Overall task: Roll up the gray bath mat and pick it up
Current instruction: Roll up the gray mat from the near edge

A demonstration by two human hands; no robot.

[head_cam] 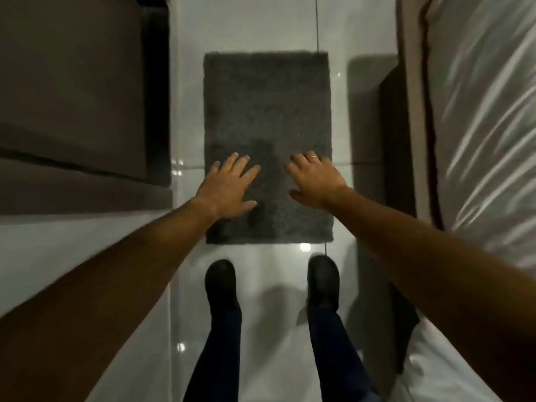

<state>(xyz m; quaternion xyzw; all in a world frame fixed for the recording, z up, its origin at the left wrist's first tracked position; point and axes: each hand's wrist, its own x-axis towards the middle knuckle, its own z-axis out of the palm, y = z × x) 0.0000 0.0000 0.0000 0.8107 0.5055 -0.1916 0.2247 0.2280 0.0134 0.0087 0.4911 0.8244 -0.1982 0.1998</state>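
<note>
Flanking flat gray bath mat (266, 111): sofa (72, 97), bed (478, 111).

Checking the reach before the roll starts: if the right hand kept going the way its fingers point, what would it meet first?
Most likely the gray bath mat: the right hand points down over it, though its height is unclear.

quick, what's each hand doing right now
Left hand: open, fingers spread, holding nothing, over the gray bath mat.
Right hand: open, holding nothing, over the mat.
</note>
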